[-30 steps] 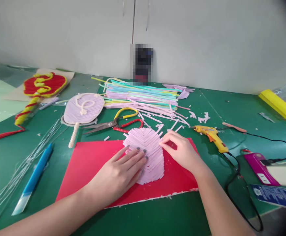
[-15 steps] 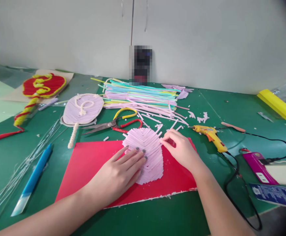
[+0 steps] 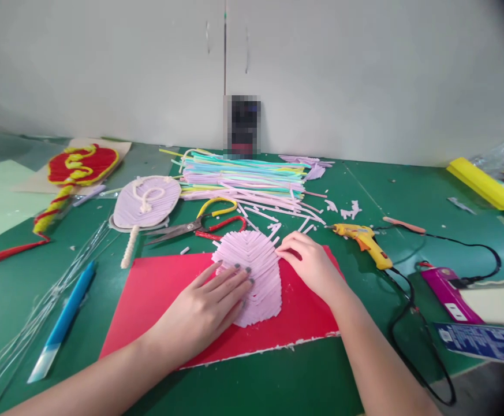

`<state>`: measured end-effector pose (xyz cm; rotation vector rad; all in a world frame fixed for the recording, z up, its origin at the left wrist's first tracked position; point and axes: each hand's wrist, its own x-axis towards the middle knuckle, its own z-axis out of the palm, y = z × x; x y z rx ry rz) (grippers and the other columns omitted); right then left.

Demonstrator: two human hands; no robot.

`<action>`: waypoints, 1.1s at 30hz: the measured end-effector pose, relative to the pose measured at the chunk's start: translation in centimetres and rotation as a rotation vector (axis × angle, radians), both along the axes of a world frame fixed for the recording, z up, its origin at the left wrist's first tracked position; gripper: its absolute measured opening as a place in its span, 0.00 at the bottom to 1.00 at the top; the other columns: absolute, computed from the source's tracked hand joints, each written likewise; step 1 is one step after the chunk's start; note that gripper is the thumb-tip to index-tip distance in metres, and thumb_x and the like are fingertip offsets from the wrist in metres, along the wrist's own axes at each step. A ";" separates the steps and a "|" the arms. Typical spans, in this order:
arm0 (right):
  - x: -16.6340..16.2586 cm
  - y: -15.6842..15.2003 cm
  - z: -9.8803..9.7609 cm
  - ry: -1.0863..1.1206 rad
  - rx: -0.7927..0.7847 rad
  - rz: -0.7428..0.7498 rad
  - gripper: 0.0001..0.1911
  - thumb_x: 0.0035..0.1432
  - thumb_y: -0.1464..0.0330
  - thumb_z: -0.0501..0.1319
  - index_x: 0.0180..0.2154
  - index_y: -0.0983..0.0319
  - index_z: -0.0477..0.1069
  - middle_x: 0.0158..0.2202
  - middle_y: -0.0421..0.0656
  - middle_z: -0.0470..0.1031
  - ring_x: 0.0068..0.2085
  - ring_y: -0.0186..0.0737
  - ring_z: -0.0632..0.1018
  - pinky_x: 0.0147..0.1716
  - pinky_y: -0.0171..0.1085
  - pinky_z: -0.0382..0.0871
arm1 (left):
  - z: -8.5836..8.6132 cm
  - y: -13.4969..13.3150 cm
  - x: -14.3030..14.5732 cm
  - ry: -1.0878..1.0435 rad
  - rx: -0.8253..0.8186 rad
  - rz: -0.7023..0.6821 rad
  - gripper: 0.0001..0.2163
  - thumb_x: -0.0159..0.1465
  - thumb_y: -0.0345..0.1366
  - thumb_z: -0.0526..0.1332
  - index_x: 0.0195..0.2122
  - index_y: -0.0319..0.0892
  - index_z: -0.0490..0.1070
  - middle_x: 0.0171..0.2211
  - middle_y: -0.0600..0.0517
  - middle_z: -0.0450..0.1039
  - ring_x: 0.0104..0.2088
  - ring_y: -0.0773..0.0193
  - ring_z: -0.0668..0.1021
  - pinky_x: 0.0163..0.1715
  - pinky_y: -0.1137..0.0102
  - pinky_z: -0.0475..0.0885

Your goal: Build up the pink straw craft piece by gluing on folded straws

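A lilac leaf-shaped panel (image 3: 264,289) of pipe cleaners laid in a slanting V pattern lies on a red sheet (image 3: 148,300). My left hand (image 3: 208,303) rests flat on the panel's left part, fingers stretched out, covering some of the strips. At the panel's upper right edge my right hand (image 3: 314,266) pinches the end of a lilac pipe cleaner between thumb and forefinger; most of that piece is hidden. Just beyond the panel are scissors (image 3: 180,229) with one yellow and one red handle, and short lilac offcuts (image 3: 274,230).
Behind lies a bundle of pastel pipe cleaners (image 3: 243,176). At left are a lilac fan (image 3: 126,205), a red-and-yellow fan (image 3: 104,164), thin wires (image 3: 48,300) and a blue cutter-like stick (image 3: 72,306). To the right, a yellow glue gun (image 3: 366,240) is corded near a purple power strip (image 3: 448,294).
The camera view has shifted slightly, so the scene sits a little lower and further left. Both hands keep nearly the same places on the panel.
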<state>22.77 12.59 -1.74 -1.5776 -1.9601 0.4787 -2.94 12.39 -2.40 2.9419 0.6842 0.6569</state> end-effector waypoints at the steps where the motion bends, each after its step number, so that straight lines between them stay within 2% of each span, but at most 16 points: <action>1: 0.0 0.0 0.0 0.001 0.003 0.002 0.06 0.62 0.70 0.58 0.31 0.58 0.71 0.34 0.41 0.71 0.39 0.38 0.74 0.41 0.38 0.69 | 0.0 0.0 0.0 0.007 0.001 -0.002 0.15 0.69 0.31 0.52 0.54 0.37 0.71 0.55 0.45 0.72 0.54 0.54 0.75 0.59 0.56 0.65; 5: 0.4 0.2 -0.3 0.048 0.139 -0.022 0.06 0.62 0.67 0.58 0.33 0.58 0.73 0.36 0.42 0.72 0.36 0.36 0.75 0.37 0.35 0.69 | 0.2 -0.1 -0.2 -0.002 -0.025 -0.011 0.15 0.69 0.31 0.52 0.54 0.39 0.70 0.55 0.46 0.72 0.54 0.56 0.75 0.59 0.57 0.65; 7: 0.7 0.5 -0.6 0.090 0.234 -0.090 0.07 0.62 0.66 0.57 0.35 0.58 0.73 0.36 0.43 0.73 0.32 0.35 0.74 0.32 0.34 0.68 | 0.6 -0.1 -0.4 -0.043 -0.065 0.002 0.15 0.69 0.30 0.51 0.55 0.39 0.69 0.54 0.47 0.73 0.54 0.59 0.75 0.59 0.59 0.65; 9: 0.9 0.7 -0.7 0.137 0.276 -0.179 0.09 0.63 0.64 0.56 0.35 0.59 0.73 0.33 0.42 0.74 0.30 0.35 0.73 0.28 0.34 0.66 | 1.5 0.3 -0.5 -0.106 -0.128 0.078 0.14 0.69 0.29 0.51 0.53 0.40 0.70 0.51 0.48 0.75 0.52 0.61 0.76 0.57 0.63 0.67; 12: 0.9 0.9 -0.8 0.221 0.235 -0.267 0.13 0.63 0.60 0.54 0.33 0.59 0.73 0.31 0.43 0.75 0.30 0.37 0.74 0.29 0.34 0.66 | 3.1 1.9 -0.2 -0.152 -0.256 0.258 0.12 0.69 0.34 0.52 0.48 0.42 0.73 0.45 0.49 0.78 0.46 0.61 0.78 0.48 0.66 0.73; 16: 0.6 0.9 -0.5 0.297 0.163 -0.275 0.17 0.64 0.57 0.52 0.33 0.59 0.73 0.30 0.42 0.75 0.30 0.37 0.75 0.32 0.34 0.67 | 4.2 5.5 1.2 -0.128 -0.381 0.335 0.12 0.67 0.38 0.54 0.43 0.44 0.76 0.41 0.49 0.78 0.42 0.58 0.79 0.44 0.66 0.73; 21: 0.6 0.9 -0.4 0.369 0.122 -0.316 0.22 0.65 0.53 0.48 0.31 0.59 0.73 0.26 0.41 0.73 0.29 0.37 0.74 0.30 0.34 0.65 | 3.3 8.9 3.4 -0.051 -0.494 0.331 0.11 0.64 0.37 0.57 0.44 0.44 0.75 0.45 0.48 0.76 0.46 0.55 0.76 0.47 0.65 0.69; 23: 0.8 0.9 -0.5 0.419 0.110 -0.341 0.23 0.64 0.52 0.48 0.31 0.58 0.73 0.26 0.41 0.73 0.28 0.37 0.74 0.29 0.34 0.65 | 3.0 9.6 4.1 -0.030 -0.515 0.315 0.11 0.61 0.37 0.60 0.43 0.43 0.76 0.43 0.47 0.76 0.43 0.56 0.77 0.44 0.66 0.69; 29: 0.8 1.1 -0.6 0.502 0.100 -0.372 0.24 0.63 0.50 0.47 0.30 0.58 0.73 0.25 0.41 0.71 0.26 0.37 0.72 0.27 0.35 0.64 | 3.3 10.1 5.5 0.029 -0.588 0.271 0.13 0.48 0.30 0.66 0.37 0.44 0.78 0.34 0.50 0.75 0.39 0.56 0.75 0.40 0.68 0.67; 33: 0.8 1.0 -0.1 0.600 0.174 -0.429 0.25 0.62 0.49 0.48 0.31 0.60 0.73 0.26 0.41 0.71 0.25 0.35 0.70 0.27 0.35 0.64 | 4.1 10.2 6.0 0.011 -0.673 0.258 0.07 0.46 0.32 0.68 0.28 0.42 0.77 0.31 0.52 0.73 0.35 0.60 0.73 0.37 0.70 0.65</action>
